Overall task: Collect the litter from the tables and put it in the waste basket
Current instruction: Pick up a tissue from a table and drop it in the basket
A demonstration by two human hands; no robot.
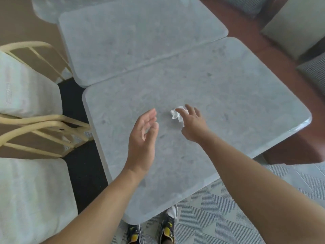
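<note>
A crumpled white tissue (175,115) lies on the near grey marble table (228,103). My right hand (192,126) is spread over the tissue's right side, its fingers straight and touching or just above the paper. My left hand (143,138) hovers above the table a short way left of the tissue, palm turned inward, fingers relaxed and holding nothing. No waste basket is in view.
A second marble table (140,37) butts against the far edge of the near one. Two cream chairs with white cushions (26,88) stand at the left. Cushioned seating (299,27) lines the far right. My shoes (167,229) stand on a patterned rug below.
</note>
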